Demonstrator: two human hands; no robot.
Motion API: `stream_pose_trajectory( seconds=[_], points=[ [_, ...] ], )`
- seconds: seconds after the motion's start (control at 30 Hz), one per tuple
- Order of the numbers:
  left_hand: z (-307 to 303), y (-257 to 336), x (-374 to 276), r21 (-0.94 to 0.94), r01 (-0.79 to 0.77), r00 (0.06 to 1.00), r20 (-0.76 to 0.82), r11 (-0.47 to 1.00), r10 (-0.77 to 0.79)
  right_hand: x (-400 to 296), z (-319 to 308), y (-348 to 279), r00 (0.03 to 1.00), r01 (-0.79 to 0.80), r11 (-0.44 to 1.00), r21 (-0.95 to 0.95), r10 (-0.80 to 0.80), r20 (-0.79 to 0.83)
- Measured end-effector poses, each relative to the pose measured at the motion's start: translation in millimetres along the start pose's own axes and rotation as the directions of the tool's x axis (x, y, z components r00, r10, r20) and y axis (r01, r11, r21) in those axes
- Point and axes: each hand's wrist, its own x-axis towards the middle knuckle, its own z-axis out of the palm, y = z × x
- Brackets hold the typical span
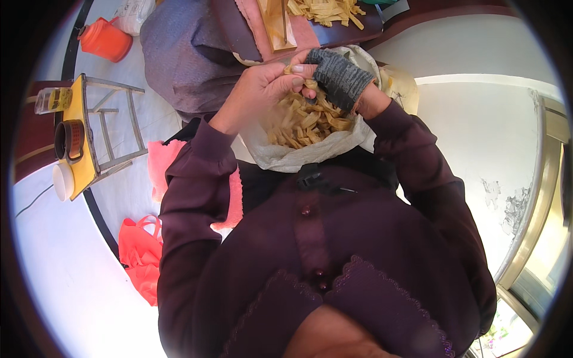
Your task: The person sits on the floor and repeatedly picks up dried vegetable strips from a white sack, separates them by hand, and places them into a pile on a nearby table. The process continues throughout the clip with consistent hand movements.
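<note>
Above an open white woven sack (291, 159), both of my hands meet. My left hand (264, 87), bare, pinches a small tan strip (288, 70) between thumb and finger. My right hand (338, 78) wears a grey knitted fingerless glove and grips the same piece or one touching it; the fingers overlap, so I cannot tell which. Many folded or knotted tan strips (309, 121) fill the sack below. Just beyond stands a wooden block (280, 38) with a thin upright rod, on pink cloth (309, 38).
Loose tan strips (329, 11) lie on a dark board (353, 36) at the top. Grey-blue cloth (174, 58) bulges at upper left. Further left are an orange-red container (105, 40), a yellow-topped stool (83, 147) bearing a jar, mug and white cup, and a red bag (141, 255). A wall (470, 116) stands right.
</note>
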Motion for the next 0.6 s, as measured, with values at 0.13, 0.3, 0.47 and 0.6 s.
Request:
stream_pose_trajectory(
  seconds=[0.13, 0.3, 0.47, 0.6],
  points=[
    [5, 12, -4, -0.023, -0.021, 0.999, -0.051, 1.000, 0.019, -11, 6, -12, 0.998, 0.064, 0.969, -0.237, -0.060, 0.024],
    [0, 17, -6, -0.036, 0.006, 0.999, -0.044, 0.999, -0.008, -26, 10, -25, 0.999, 0.023, 0.780, -0.626, -0.038, -0.009],
    [-4, 21, -15, -0.079, 0.118, 0.993, 0.006, 0.990, -0.118, -48, 5, -32, 0.969, 0.214, 0.627, -0.749, -0.234, 0.081],
    [3, 34, -24, -0.191, 0.035, 0.999, -0.011, 0.981, -0.038, -65, -2, -38, 0.930, 0.296, 0.499, -0.814, -0.344, 0.127]
  ],
)
